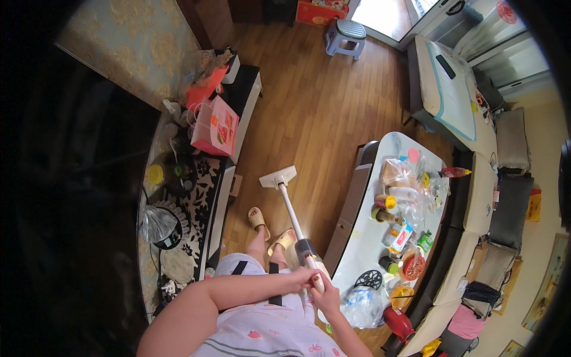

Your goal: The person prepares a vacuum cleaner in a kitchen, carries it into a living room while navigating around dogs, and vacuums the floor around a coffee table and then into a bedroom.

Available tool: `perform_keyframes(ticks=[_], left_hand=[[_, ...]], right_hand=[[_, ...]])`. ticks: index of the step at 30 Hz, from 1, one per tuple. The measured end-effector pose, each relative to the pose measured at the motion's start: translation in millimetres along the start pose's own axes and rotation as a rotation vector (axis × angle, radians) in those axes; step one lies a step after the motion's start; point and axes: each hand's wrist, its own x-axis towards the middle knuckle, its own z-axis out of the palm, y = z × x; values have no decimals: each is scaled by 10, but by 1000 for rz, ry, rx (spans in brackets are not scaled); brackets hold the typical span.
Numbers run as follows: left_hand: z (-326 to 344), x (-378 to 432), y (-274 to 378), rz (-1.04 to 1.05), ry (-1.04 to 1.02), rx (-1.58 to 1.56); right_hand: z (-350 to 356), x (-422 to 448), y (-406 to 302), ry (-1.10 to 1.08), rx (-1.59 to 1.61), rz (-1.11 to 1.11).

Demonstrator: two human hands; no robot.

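Observation:
A white cordless stick vacuum cleaner point(292, 214) slants down from my waist to the wooden floor. Its flat floor head point(278, 177) rests on the boards, ahead of my feet in yellow slippers point(282, 242). Around the handle near my waist closes my right hand point(328, 294). My left hand point(304, 277) reaches across from the left and grips the handle beside it, its fingers partly hidden. Between the hands and the tube sits the dark, see-through dust cup point(305, 246).
To the right stands a coffee table point(357, 241) crowded with bottles, bags and jars. Behind it runs a sofa point(479, 196). A low TV cabinet point(223, 209) on the left bears a pink paper bag point(216, 127). A plastic stool point(347, 38) stands far ahead.

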Motion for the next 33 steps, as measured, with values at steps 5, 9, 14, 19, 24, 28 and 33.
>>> perform_keyframes(ticks=[5,9,14,19,24,28,33], left_hand=[[-353,194,598,303,185,-14],[-607,131,1520,387,255,-151],[-1195,205,2369,490,213,-160],[-1346,216,2737,518,130,-241],[-1381,357,2573,470,53,-247],[-1225,378,2080,335,-71,57],[-486,46,1398,90,-160,199]], right_hand=[[388,693,-393,78,5,-112],[728,1413,-838,98,-146,-188],[1053,2286,-1301,82,-412,-520],[1002,2730,-1524,9,-544,-653],[838,2466,-1528,-4,-440,-503],[497,1746,-1402,44,-184,-248],[89,807,-1234,214,233,37]])
